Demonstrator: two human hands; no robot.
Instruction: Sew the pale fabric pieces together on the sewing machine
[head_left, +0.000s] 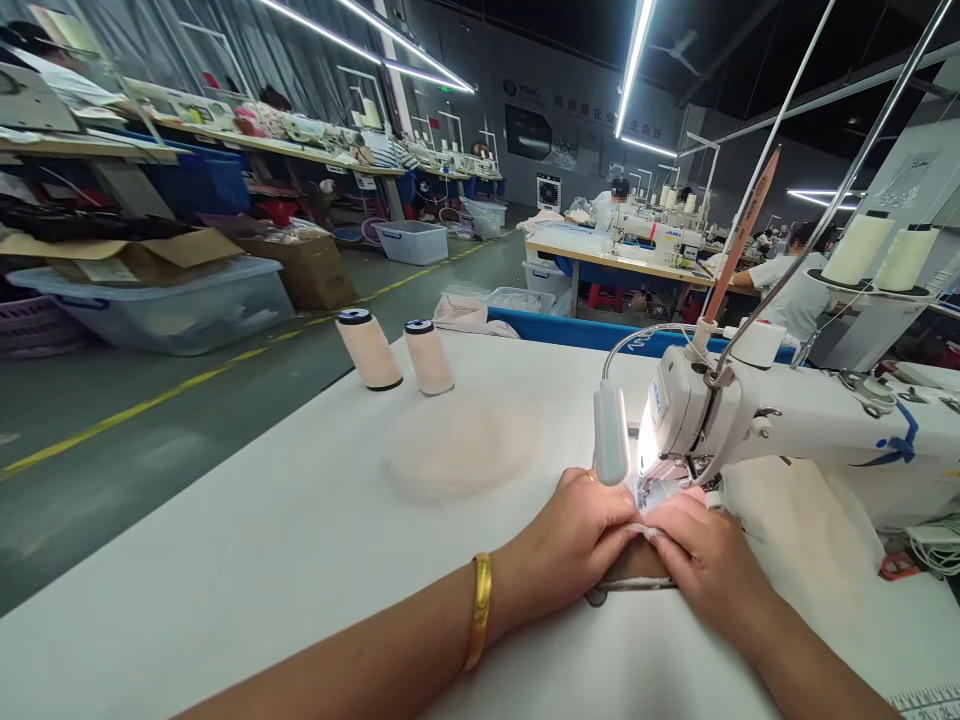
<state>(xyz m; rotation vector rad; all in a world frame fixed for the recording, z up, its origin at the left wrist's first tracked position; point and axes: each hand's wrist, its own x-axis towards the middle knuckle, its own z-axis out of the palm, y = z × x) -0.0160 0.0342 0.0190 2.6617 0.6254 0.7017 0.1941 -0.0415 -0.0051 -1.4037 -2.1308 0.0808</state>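
My left hand (571, 540), with a gold bangle on the wrist, lies knuckles up on the white table just left of the needle of a white sewing machine (757, 420). My right hand (705, 555) lies beside it, directly in front of the needle. The fingertips of both hands pinch and press a small pale piece of fabric (646, 530) under the presser foot, lit brightly by the machine's lamp (611, 435). More whitish cloth (810, 540) is spread under the machine arm to the right.
Two pale pink thread cones (369, 348) stand at the table's far left edge, with a blurry pale pink fabric pile (457, 445) before them. White thread cones (881, 250) sit on a stand behind the machine. Other workers sew at far tables; bins and boxes line the aisle on the left.
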